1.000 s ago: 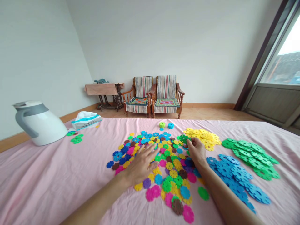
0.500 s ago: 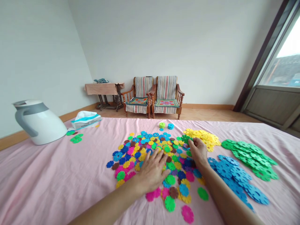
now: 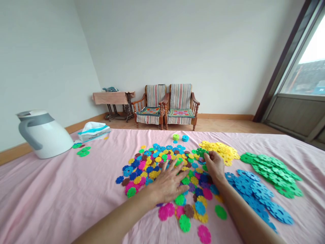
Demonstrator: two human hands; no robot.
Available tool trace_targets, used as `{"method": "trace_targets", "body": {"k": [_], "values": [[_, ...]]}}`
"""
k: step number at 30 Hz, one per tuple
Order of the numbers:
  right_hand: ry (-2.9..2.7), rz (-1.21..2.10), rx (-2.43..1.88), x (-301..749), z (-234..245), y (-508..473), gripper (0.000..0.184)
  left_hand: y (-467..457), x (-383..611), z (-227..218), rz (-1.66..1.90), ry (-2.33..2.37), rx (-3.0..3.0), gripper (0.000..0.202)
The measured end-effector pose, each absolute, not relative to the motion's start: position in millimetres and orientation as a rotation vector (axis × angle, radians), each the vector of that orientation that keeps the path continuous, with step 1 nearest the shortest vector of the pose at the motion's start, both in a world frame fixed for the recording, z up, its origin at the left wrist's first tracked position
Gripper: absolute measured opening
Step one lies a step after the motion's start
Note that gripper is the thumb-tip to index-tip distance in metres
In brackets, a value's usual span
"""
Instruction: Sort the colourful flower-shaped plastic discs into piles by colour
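My left hand (image 3: pixel 169 183) lies palm down, fingers spread, over a loose pile of small flower-shaped plastic discs (image 3: pixel 149 168) in mixed colours. The discs beneath its palm are hidden. At the pile's right side, my right hand (image 3: pixel 215 166) is closed, thumb and fingers pinched at the edge of a larger green snowflake disc (image 3: pixel 201 152). Just beyond that hand is a heap of yellow discs (image 3: pixel 219 149). Large blue discs (image 3: pixel 251 188) are heaped beside my right forearm, with large green discs (image 3: pixel 273 169) farther right.
A pink cloth (image 3: pixel 63 200) covers the table. On the left stand a white-and-grey jug (image 3: pixel 50 137) and a tissue pack (image 3: pixel 93 131), with a few green discs (image 3: pixel 83 151) nearby. Two short stacks, a lime one (image 3: pixel 176 137) and a blue one (image 3: pixel 185 138), sit at the back.
My left hand has slid slightly towards me and to the right over the pile, its fingers spreading wider. My right hand stays at the green snowflake disc.
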State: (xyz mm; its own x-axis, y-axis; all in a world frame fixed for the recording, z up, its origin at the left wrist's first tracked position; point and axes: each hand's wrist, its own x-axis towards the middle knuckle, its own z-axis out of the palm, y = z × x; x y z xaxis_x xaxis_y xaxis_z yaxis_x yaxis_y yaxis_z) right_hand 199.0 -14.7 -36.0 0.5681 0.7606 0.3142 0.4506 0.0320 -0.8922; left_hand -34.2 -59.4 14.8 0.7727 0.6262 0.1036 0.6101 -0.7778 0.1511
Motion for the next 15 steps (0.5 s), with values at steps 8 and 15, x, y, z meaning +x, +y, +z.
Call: {"method": "trace_targets", "body": {"k": [8,15], "values": [[-1.044,0.328,-1.635,198.4,-33.4,-16.8,0.028,-34.2,-22.1,6.5,0.222,1.155,2.787,0.065],[-1.055,0.295,-1.647,197.9,-33.4,-17.0,0.028,-35.8,-65.6,5.3,0.229,1.575,2.744,0.061]]}}
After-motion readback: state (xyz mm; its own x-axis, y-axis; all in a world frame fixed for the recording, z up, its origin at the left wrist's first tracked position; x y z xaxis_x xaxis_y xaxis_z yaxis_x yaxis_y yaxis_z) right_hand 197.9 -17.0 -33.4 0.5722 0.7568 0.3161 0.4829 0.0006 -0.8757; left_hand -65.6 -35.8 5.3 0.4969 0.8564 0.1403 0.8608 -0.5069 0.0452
